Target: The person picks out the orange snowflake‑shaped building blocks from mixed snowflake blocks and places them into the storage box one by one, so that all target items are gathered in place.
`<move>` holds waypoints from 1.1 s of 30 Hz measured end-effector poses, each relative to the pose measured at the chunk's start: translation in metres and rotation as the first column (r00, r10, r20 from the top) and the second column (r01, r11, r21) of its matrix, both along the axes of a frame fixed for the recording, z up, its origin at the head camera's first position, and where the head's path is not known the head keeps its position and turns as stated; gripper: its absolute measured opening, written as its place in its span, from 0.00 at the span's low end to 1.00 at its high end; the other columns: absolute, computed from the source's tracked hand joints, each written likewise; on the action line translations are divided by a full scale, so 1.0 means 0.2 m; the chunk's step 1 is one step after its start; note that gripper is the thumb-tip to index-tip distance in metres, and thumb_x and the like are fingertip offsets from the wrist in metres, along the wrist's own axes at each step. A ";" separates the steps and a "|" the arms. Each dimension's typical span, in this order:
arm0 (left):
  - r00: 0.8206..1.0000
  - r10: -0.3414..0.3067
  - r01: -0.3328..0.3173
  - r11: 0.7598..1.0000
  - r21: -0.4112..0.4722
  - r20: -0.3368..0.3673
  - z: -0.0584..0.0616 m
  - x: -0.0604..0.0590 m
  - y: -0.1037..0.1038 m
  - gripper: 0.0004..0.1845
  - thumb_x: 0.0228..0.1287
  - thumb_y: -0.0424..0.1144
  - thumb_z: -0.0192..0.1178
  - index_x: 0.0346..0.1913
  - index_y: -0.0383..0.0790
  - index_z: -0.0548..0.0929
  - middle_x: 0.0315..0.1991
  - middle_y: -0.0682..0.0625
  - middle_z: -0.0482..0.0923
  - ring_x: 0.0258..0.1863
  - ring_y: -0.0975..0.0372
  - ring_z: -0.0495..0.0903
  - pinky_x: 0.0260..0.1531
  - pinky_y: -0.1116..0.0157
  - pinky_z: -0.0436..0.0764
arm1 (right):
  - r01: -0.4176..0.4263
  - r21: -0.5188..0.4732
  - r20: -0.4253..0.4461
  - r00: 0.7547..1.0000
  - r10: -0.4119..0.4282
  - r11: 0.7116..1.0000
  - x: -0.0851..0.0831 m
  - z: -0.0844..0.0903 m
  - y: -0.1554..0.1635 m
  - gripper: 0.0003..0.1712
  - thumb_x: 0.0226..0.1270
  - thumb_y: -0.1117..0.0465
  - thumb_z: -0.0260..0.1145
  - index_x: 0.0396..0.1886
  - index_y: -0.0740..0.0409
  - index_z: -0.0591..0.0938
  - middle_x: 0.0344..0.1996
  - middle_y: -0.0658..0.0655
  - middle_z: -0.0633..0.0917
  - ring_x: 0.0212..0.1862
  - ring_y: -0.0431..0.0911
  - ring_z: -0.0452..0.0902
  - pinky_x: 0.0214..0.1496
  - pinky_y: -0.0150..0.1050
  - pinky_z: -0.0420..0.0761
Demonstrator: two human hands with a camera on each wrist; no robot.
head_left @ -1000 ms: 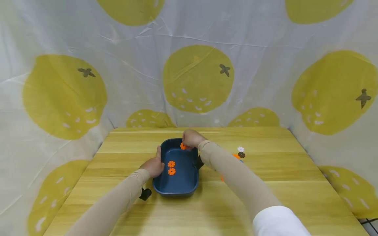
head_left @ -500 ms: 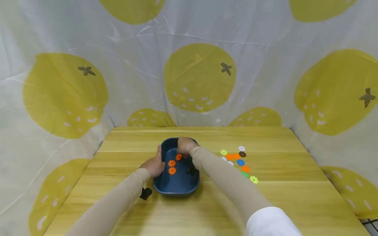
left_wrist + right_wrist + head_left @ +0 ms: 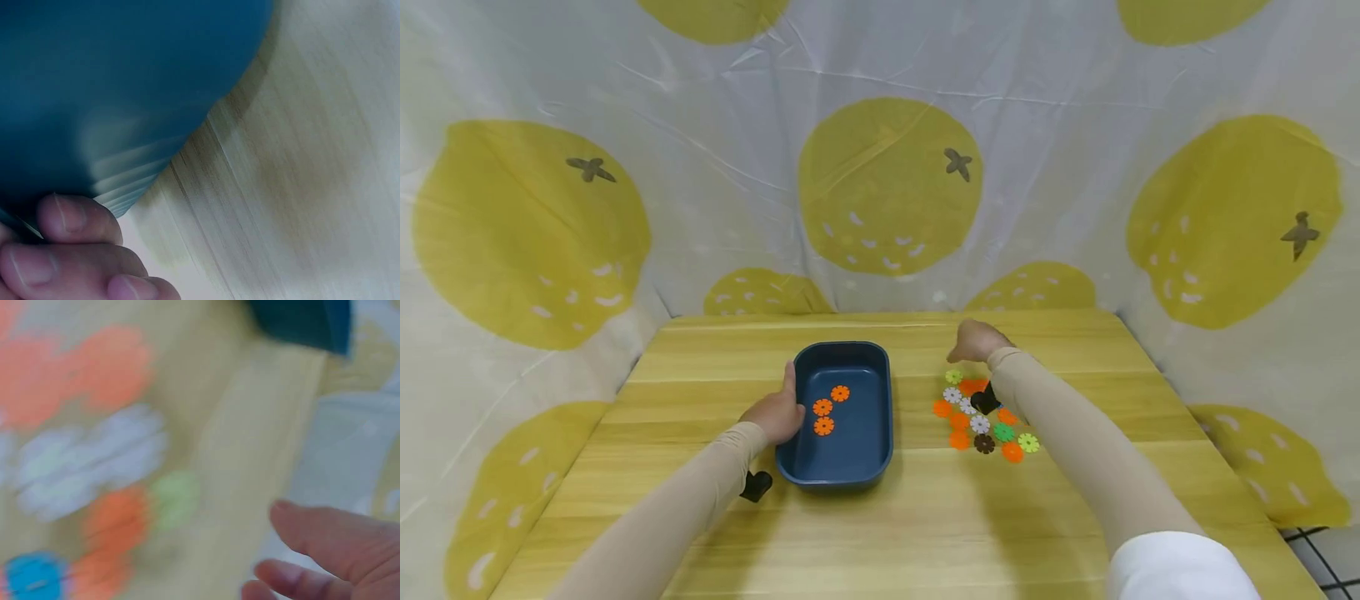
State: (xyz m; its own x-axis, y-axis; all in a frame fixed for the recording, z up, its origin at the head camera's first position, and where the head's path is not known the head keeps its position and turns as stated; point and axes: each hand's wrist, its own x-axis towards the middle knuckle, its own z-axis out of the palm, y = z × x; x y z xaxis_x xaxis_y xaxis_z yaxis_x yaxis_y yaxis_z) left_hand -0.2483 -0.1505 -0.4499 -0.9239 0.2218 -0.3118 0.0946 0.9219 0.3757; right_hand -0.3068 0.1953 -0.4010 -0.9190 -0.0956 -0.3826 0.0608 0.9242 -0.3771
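A dark blue rectangular tray (image 3: 856, 450) sits on the wooden table, with three orange notched flower-shaped discs (image 3: 823, 407) lying in it. My left hand (image 3: 773, 416) grips its left side, thumb over the rim and index finger pointing along it. In the left wrist view, fingertips (image 3: 75, 219) lie against the tray's outer wall (image 3: 125, 94). My right hand (image 3: 977, 341) hovers just behind a scattered group of coloured discs (image 3: 980, 423) to the tray's right. Its thumb (image 3: 312, 528) and fingers stand apart with nothing between them; the right wrist view is blurred.
Orange, white, green, yellow-green, blue and brown discs make up the group; my right forearm and the black wrist camera (image 3: 987, 398) cover some. A lemon-print cloth (image 3: 895, 67) hangs behind the table (image 3: 865, 542) and along both sides.
My right hand has let go of an orange disc in the tray, beside the two others, and moved right to the loose discs. My left hand stays on the tray.
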 end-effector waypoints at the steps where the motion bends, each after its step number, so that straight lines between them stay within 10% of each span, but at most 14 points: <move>1: 1.000 0.001 -0.001 1.000 0.002 0.002 0.00 0.00 0.00 0.46 0.68 0.41 0.46 0.71 0.36 0.23 0.18 0.46 0.74 0.16 0.58 0.75 0.17 0.63 0.69 | -0.005 0.016 0.026 1.000 0.005 1.000 0.02 -0.03 0.04 0.23 0.58 0.58 0.66 0.10 0.50 0.64 0.12 0.47 0.61 0.17 0.41 0.54 0.24 0.36 0.65; 7: 1.000 0.006 -0.006 1.000 0.000 -0.010 0.01 -0.01 -0.02 0.46 0.68 0.41 0.46 0.71 0.35 0.23 0.19 0.46 0.75 0.16 0.57 0.75 0.18 0.63 0.69 | 0.027 -0.040 0.113 0.993 -0.023 0.999 0.12 -0.13 0.11 0.31 0.55 0.62 0.66 0.07 0.46 0.54 0.11 0.47 0.51 0.16 0.41 0.44 0.18 0.34 0.53; 11: 1.000 0.012 -0.012 1.000 0.005 -0.001 0.00 -0.02 -0.03 0.46 0.68 0.41 0.46 0.71 0.36 0.23 0.18 0.46 0.75 0.16 0.57 0.75 0.17 0.63 0.69 | 0.050 -0.097 0.120 0.992 -0.038 0.994 0.17 -0.14 0.09 0.25 0.57 0.63 0.65 0.09 0.48 0.61 0.11 0.46 0.58 0.17 0.41 0.53 0.21 0.33 0.63; 22: 1.000 0.009 -0.009 1.000 0.006 0.011 -0.01 0.00 -0.01 0.46 0.69 0.41 0.46 0.71 0.37 0.23 0.17 0.46 0.73 0.14 0.58 0.74 0.16 0.64 0.68 | -0.017 -0.064 0.115 0.993 0.025 0.998 0.11 -0.20 0.11 0.19 0.56 0.62 0.67 0.14 0.53 0.67 0.13 0.49 0.63 0.17 0.41 0.58 0.24 0.35 0.67; 33: 1.000 0.011 -0.011 1.000 0.011 0.022 -0.01 -0.01 -0.01 0.46 0.69 0.42 0.45 0.71 0.38 0.22 0.17 0.46 0.73 0.15 0.58 0.74 0.17 0.64 0.68 | -0.056 -0.257 -0.018 0.998 0.053 0.965 -0.01 0.07 -0.25 0.08 0.64 0.65 0.61 0.29 0.67 0.80 0.19 0.56 0.80 0.22 0.44 0.77 0.35 0.38 0.82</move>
State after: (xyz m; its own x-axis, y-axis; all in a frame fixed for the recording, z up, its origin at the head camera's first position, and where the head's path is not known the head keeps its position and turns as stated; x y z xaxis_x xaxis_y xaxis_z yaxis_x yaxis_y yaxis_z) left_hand -0.2495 -0.1521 -0.4513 -0.9194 0.2149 -0.3294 0.0760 0.9188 0.3873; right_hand -0.3095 0.1446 -0.3878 -0.9138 -0.2394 -0.3281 0.0076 0.7976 -0.6032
